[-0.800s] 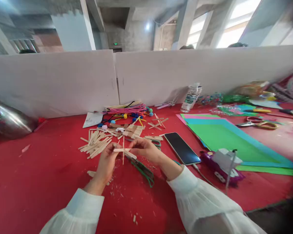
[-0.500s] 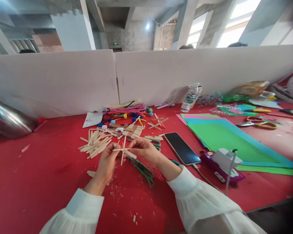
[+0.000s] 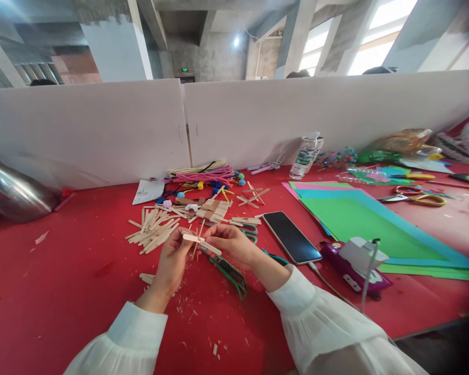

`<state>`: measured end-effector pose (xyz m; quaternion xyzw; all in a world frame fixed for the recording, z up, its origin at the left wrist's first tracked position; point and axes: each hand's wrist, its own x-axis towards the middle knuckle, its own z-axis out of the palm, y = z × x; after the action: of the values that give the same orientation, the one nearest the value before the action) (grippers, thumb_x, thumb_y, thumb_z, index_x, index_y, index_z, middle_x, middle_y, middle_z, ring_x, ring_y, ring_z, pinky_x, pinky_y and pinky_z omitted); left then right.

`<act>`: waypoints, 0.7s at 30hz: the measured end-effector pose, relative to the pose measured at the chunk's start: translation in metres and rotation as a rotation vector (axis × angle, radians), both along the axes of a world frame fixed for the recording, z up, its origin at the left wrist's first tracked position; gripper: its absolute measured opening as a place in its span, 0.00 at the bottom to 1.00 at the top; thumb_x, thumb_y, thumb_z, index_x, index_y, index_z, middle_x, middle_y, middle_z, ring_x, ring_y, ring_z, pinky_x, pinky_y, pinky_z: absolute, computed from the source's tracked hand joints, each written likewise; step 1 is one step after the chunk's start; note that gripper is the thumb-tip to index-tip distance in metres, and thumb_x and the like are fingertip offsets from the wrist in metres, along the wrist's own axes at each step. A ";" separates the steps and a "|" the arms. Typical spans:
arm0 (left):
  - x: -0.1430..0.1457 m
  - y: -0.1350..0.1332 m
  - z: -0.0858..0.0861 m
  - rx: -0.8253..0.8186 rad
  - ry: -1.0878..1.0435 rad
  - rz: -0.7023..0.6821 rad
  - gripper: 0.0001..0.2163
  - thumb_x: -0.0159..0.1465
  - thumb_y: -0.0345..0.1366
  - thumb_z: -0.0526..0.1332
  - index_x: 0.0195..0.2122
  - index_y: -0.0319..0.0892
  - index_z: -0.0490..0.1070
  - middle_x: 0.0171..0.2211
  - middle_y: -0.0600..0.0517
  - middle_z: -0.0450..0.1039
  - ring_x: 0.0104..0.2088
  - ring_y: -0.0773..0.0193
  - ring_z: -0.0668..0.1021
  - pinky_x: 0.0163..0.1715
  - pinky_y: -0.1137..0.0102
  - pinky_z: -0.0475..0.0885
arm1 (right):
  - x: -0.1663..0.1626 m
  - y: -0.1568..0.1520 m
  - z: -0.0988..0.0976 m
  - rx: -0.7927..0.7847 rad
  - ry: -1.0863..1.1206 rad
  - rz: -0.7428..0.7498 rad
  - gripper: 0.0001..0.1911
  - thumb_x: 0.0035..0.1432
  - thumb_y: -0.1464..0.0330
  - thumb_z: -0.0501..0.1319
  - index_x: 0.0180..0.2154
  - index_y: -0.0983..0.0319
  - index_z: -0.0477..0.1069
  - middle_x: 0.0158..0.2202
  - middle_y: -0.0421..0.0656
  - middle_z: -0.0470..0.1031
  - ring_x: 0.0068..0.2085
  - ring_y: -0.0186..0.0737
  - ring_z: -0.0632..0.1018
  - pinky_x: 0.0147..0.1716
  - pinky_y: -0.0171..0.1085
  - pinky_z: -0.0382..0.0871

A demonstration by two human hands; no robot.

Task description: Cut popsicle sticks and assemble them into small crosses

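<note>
Between both hands is a star-shaped piece of crossed wooden craft sticks [image 3: 200, 240]. My left hand [image 3: 174, 259] pinches its left side, and my right hand [image 3: 231, 241] pinches its right side, with the fingertips partly hidden behind the sticks. Just below the hands lies a green-handled utility knife [image 3: 229, 273] on the red table. A heap of loose craft sticks [image 3: 154, 232] spreads out to the left of the hands. Behind them, several sticks lie side by side as a flat panel [image 3: 213, 209]. Another crossed-stick star [image 3: 252, 197] rests farther back.
A phone [image 3: 292, 237] on a white cable lies right of my hands, near a purple power strip [image 3: 355, 268]. Coloured paper sheets [image 3: 367, 219], scissors [image 3: 412, 198] and a water bottle [image 3: 306, 156] are farther right. Pipe cleaners [image 3: 203, 173] lie by the white partition [image 3: 101, 130]; a steel jug [image 3: 17, 187] stands far left.
The crossed sticks have turned and tilted between my fingers, so one stick now shows its broad flat face. Both hands stay in nearly the same place.
</note>
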<state>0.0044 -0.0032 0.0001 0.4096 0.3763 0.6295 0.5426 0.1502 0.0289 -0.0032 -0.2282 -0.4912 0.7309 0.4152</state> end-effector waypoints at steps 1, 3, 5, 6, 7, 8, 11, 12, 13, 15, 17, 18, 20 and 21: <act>0.000 0.000 0.000 0.025 0.005 0.012 0.12 0.49 0.41 0.67 0.24 0.40 0.65 0.22 0.57 0.68 0.22 0.72 0.69 0.24 0.76 0.66 | 0.000 0.000 0.000 0.005 -0.014 -0.008 0.14 0.42 0.62 0.69 0.28 0.65 0.70 0.21 0.39 0.73 0.22 0.29 0.72 0.24 0.31 0.63; -0.001 0.001 0.000 0.059 0.014 0.032 0.11 0.49 0.40 0.67 0.24 0.40 0.66 0.23 0.56 0.69 0.23 0.71 0.70 0.25 0.76 0.66 | 0.001 0.001 0.001 0.011 -0.030 -0.014 0.14 0.43 0.63 0.68 0.28 0.65 0.70 0.20 0.38 0.73 0.21 0.29 0.71 0.24 0.31 0.63; -0.002 0.002 0.000 0.079 0.016 0.037 0.11 0.48 0.39 0.67 0.24 0.40 0.67 0.24 0.56 0.70 0.23 0.71 0.70 0.25 0.75 0.66 | 0.002 0.001 0.001 0.020 -0.024 -0.006 0.13 0.43 0.63 0.68 0.28 0.65 0.70 0.19 0.38 0.72 0.20 0.28 0.70 0.23 0.30 0.62; -0.002 0.002 -0.001 0.091 0.016 0.035 0.10 0.49 0.39 0.67 0.24 0.40 0.67 0.24 0.56 0.70 0.23 0.71 0.69 0.25 0.75 0.65 | 0.002 0.001 0.002 0.024 -0.019 0.000 0.13 0.43 0.64 0.68 0.28 0.66 0.70 0.19 0.37 0.72 0.20 0.27 0.69 0.22 0.29 0.61; -0.002 0.002 -0.002 0.105 0.017 0.030 0.10 0.49 0.39 0.67 0.24 0.41 0.68 0.25 0.56 0.70 0.23 0.72 0.69 0.26 0.75 0.65 | 0.002 0.001 0.002 0.026 -0.016 0.003 0.13 0.43 0.64 0.68 0.27 0.66 0.70 0.19 0.37 0.71 0.19 0.26 0.69 0.21 0.29 0.59; -0.002 0.002 -0.002 0.119 0.019 0.026 0.09 0.50 0.38 0.66 0.25 0.41 0.68 0.25 0.55 0.70 0.23 0.72 0.69 0.26 0.75 0.65 | 0.002 0.001 0.003 0.025 -0.017 0.003 0.13 0.43 0.64 0.68 0.27 0.66 0.70 0.19 0.37 0.71 0.19 0.26 0.68 0.20 0.29 0.58; -0.004 0.003 -0.006 0.151 0.038 0.017 0.07 0.52 0.37 0.65 0.26 0.41 0.69 0.27 0.55 0.71 0.25 0.71 0.70 0.27 0.75 0.65 | 0.002 0.000 0.004 0.022 -0.020 -0.013 0.13 0.42 0.64 0.68 0.26 0.66 0.70 0.19 0.37 0.71 0.19 0.25 0.67 0.20 0.28 0.57; -0.005 0.003 -0.007 0.157 0.054 0.018 0.07 0.52 0.37 0.65 0.27 0.41 0.69 0.27 0.54 0.71 0.26 0.70 0.71 0.28 0.74 0.66 | 0.002 0.000 0.004 0.029 -0.018 -0.018 0.13 0.42 0.64 0.68 0.26 0.66 0.69 0.19 0.37 0.71 0.19 0.25 0.67 0.20 0.29 0.56; -0.006 0.004 -0.008 0.162 0.075 0.022 0.07 0.52 0.37 0.65 0.27 0.41 0.69 0.28 0.54 0.71 0.27 0.69 0.71 0.29 0.74 0.66 | 0.001 0.000 0.004 0.039 -0.016 -0.023 0.13 0.42 0.64 0.68 0.26 0.66 0.69 0.19 0.36 0.70 0.19 0.25 0.67 0.20 0.29 0.56; -0.008 0.004 -0.008 0.171 0.134 0.037 0.07 0.51 0.37 0.65 0.29 0.41 0.70 0.28 0.54 0.72 0.29 0.68 0.72 0.32 0.73 0.67 | 0.001 -0.001 0.005 0.056 -0.019 -0.030 0.14 0.43 0.63 0.68 0.26 0.66 0.69 0.18 0.36 0.69 0.19 0.26 0.66 0.20 0.29 0.56; -0.010 0.004 -0.007 0.185 0.202 0.055 0.07 0.51 0.37 0.66 0.29 0.41 0.70 0.28 0.54 0.72 0.30 0.67 0.73 0.33 0.72 0.67 | 0.000 -0.002 0.004 0.063 -0.035 -0.045 0.15 0.42 0.62 0.68 0.26 0.65 0.68 0.18 0.36 0.69 0.19 0.26 0.66 0.20 0.29 0.57; -0.010 0.003 -0.005 0.194 0.236 0.062 0.07 0.51 0.37 0.65 0.29 0.41 0.70 0.28 0.54 0.72 0.30 0.67 0.73 0.33 0.72 0.67 | 0.000 -0.002 0.004 0.063 -0.044 -0.055 0.15 0.42 0.61 0.68 0.26 0.65 0.68 0.18 0.36 0.69 0.19 0.26 0.66 0.20 0.29 0.57; -0.010 0.002 -0.002 0.212 0.298 0.072 0.07 0.51 0.37 0.65 0.29 0.41 0.70 0.28 0.54 0.72 0.29 0.67 0.73 0.31 0.73 0.67 | -0.001 -0.002 0.004 0.056 -0.056 -0.082 0.16 0.41 0.61 0.68 0.26 0.65 0.68 0.18 0.36 0.70 0.19 0.27 0.67 0.21 0.29 0.58; -0.010 0.001 0.000 0.220 0.322 0.076 0.07 0.51 0.37 0.65 0.29 0.41 0.70 0.27 0.54 0.72 0.28 0.67 0.73 0.30 0.73 0.67 | -0.002 -0.002 0.004 0.048 -0.057 -0.098 0.16 0.41 0.61 0.68 0.26 0.65 0.68 0.18 0.36 0.70 0.19 0.27 0.68 0.21 0.29 0.59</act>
<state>-0.0051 -0.0019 0.0000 0.5471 0.4024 0.6132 0.4035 0.1481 0.0267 0.0004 -0.2629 -0.5084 0.6908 0.4418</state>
